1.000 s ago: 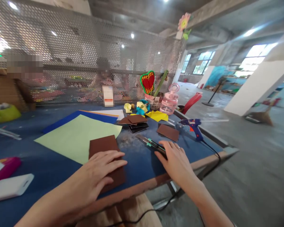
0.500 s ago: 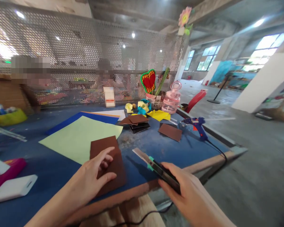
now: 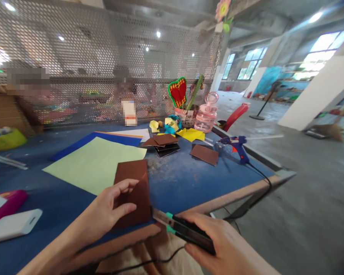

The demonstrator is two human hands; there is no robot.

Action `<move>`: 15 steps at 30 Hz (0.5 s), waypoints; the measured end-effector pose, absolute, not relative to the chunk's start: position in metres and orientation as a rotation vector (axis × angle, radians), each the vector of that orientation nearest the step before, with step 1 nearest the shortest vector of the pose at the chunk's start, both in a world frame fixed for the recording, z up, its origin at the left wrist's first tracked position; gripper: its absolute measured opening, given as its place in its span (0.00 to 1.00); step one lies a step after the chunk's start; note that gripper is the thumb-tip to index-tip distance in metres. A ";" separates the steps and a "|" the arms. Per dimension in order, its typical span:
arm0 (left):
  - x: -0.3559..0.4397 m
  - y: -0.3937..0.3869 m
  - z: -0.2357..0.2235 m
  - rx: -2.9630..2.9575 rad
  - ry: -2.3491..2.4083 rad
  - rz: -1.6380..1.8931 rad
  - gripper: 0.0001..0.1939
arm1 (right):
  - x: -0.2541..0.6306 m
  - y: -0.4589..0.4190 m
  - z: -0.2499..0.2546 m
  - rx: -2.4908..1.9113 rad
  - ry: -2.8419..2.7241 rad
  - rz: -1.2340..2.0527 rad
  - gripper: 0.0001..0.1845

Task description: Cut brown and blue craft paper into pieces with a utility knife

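Observation:
My left hand [image 3: 109,212] grips a brown sheet [image 3: 134,183] by its left edge and tilts it up off the blue table [image 3: 177,183]. My right hand [image 3: 220,244] is wrapped round a black utility knife [image 3: 183,231] with teal tabs. The knife's metal blade points left and its tip meets the lower right edge of the brown sheet, near the table's front rim.
A pale green sheet [image 3: 94,162] lies over a blue sheet behind the brown one. Farther back are brown and black squares [image 3: 164,145], another brown piece [image 3: 204,154], yellow scraps, a pink jar [image 3: 206,116] and a blue glue gun [image 3: 236,147] with its cord. White and magenta objects lie at left.
My right hand picked the knife up off the table and brought it back and left to the brown sheet's edge. My left hand went from pressing the sheet flat to gripping and lifting it.

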State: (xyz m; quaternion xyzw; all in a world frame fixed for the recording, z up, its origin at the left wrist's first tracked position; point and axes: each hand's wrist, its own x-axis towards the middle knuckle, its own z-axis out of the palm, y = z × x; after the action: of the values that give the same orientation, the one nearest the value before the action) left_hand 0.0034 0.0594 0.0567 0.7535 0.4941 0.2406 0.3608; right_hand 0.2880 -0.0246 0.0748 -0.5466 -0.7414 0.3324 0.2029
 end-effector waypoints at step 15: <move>0.003 0.084 0.052 2.671 0.920 0.099 0.24 | 0.289 -0.025 0.079 -1.615 -2.052 1.049 0.20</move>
State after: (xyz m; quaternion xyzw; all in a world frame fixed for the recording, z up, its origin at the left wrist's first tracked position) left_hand 0.0033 0.0839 0.0523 0.9332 0.3214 0.0346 0.1570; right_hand 0.2888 -0.0255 0.0786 -0.5661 -0.7196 0.3677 0.1630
